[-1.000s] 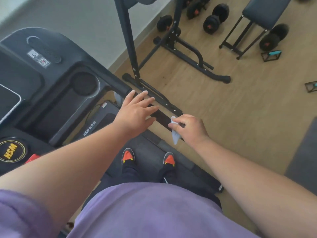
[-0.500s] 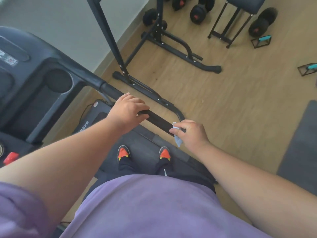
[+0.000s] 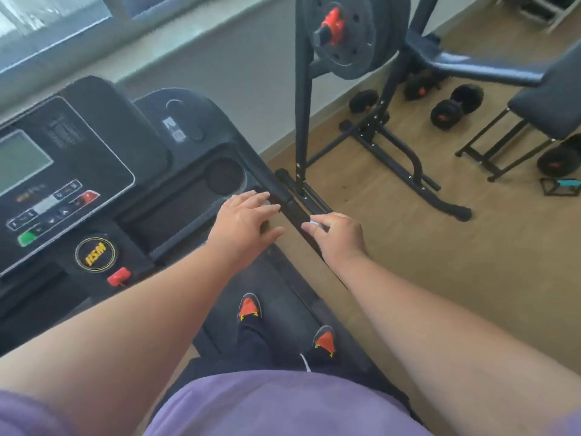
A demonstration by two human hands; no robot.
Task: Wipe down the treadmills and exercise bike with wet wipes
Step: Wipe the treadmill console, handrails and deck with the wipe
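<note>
Fingers (image 3: 309, 227) of the right hand (image 3: 338, 236) curl round a small white wet wipe (image 3: 315, 221), pressing it to the treadmill's black handrail (image 3: 287, 202). Just beside it, the left hand (image 3: 243, 220) hovers with fingers spread and relaxed, holding nothing, near the console (image 3: 94, 171) and its cup holder (image 3: 224, 176).

Daylit wood floor (image 3: 393, 234), grey wall (image 3: 251, 77) under a window (image 3: 47, 20), dumbbells (image 3: 456, 107) beside a bench (image 3: 550, 105).

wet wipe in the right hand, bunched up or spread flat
Bunched up: only a small white wad of the wet wipe shows, pinched in the right hand on the handrail.
</note>
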